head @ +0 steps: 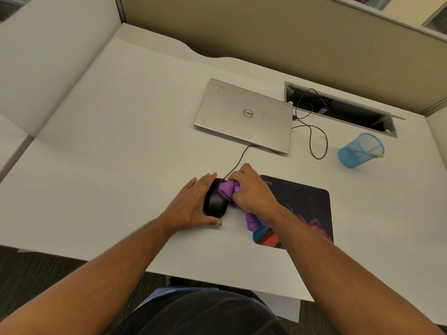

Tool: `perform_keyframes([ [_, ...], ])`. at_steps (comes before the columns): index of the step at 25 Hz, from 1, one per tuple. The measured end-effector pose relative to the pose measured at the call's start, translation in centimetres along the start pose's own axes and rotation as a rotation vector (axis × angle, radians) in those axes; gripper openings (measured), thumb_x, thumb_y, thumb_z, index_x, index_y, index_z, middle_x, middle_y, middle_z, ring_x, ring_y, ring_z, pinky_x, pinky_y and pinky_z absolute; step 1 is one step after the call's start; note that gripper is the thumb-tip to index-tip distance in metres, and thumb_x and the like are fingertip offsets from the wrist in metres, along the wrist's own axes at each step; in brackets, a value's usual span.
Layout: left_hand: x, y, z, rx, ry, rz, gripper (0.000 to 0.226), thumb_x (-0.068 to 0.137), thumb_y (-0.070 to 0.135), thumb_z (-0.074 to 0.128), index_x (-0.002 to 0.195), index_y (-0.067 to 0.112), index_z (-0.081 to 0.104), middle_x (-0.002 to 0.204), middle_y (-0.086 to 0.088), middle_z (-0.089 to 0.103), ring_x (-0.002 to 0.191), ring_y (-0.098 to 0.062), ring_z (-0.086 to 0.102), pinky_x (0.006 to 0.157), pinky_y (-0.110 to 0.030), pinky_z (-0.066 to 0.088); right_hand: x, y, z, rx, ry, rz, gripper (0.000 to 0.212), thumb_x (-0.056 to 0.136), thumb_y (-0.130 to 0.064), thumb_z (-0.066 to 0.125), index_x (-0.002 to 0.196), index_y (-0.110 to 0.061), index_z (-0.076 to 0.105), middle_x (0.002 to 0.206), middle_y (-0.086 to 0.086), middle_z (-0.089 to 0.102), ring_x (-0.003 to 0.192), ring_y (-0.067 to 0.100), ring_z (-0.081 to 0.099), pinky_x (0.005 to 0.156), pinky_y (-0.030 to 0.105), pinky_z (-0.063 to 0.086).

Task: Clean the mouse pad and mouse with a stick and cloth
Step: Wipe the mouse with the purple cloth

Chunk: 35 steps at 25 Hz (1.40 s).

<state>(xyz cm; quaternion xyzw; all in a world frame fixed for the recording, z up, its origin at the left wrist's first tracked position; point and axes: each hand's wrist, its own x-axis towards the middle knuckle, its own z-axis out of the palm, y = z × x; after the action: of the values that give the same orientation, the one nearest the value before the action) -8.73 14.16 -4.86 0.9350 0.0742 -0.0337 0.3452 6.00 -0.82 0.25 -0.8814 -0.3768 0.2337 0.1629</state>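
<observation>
A black wired mouse point(216, 201) lies on the white desk, just left of the dark, colourful mouse pad point(305, 209). My left hand point(191, 204) rests against the mouse's left side, fingers straight and thumb below its rear end. My right hand point(251, 189) grips a bunched purple cloth point(229, 189) and presses it onto the mouse's front right part. A tail of the cloth hangs below my wrist onto the pad. A thin stick point(376, 154) pokes out of the blue mesh cup point(360, 151) lying on its side at the right.
A closed silver laptop point(244, 114) sits behind the mouse, with the mouse cable point(238, 162) running to it. Another black cable point(314, 139) loops to a cable slot point(341, 108) in the desk. Partition walls stand behind and to the left. The desk edge point(217, 281) is near my lap.
</observation>
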Motion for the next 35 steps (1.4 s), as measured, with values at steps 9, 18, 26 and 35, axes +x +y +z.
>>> perform_keyframes([
  [9,-0.1,-0.1,-0.2,-0.066,0.005,-0.013,0.134,0.061,0.079,0.074,0.16,0.025,0.001,0.163,0.015,0.004,0.147,0.003,0.001,0.116,-0.015,-0.005,0.1,0.2,-0.9,0.441,0.245,0.492,0.017,0.098,-0.024,0.053,0.114,-0.025,0.052,0.096,0.001,0.063,0.067,0.013,0.058,0.057,0.025,0.046],
  [18,0.0,-0.5,0.0,-0.129,0.016,-0.011,0.121,0.07,0.067,0.078,0.159,0.022,0.01,0.163,0.01,0.017,0.141,0.007,0.011,0.118,-0.019,0.008,-3.3,-4.1,3.1,-0.045,0.171,0.163,0.028,0.102,-0.037,0.044,0.115,-0.019,0.06,0.116,0.003,0.048,0.086,0.017,0.057,0.073,0.027,0.047],
  [26,0.0,-0.9,0.4,-0.162,0.046,0.021,0.116,0.071,0.063,0.079,0.157,0.027,0.011,0.162,0.01,0.019,0.142,0.009,0.012,0.123,-0.033,0.018,-4.7,-3.0,3.4,-0.269,0.117,-0.207,0.038,0.099,-0.03,0.058,0.135,-0.019,0.055,0.135,0.003,0.05,0.106,0.019,0.052,0.087,0.033,0.053],
  [35,0.2,-0.4,0.0,-0.169,0.034,-0.039,0.126,0.066,0.065,0.081,0.16,0.025,0.007,0.163,0.005,0.024,0.145,-0.012,0.028,0.122,-0.037,0.024,1.6,-3.7,2.6,-0.057,0.126,0.275,0.036,0.107,-0.04,0.037,0.116,-0.013,0.061,0.11,0.008,0.055,0.084,0.017,0.057,0.075,0.026,0.047],
])
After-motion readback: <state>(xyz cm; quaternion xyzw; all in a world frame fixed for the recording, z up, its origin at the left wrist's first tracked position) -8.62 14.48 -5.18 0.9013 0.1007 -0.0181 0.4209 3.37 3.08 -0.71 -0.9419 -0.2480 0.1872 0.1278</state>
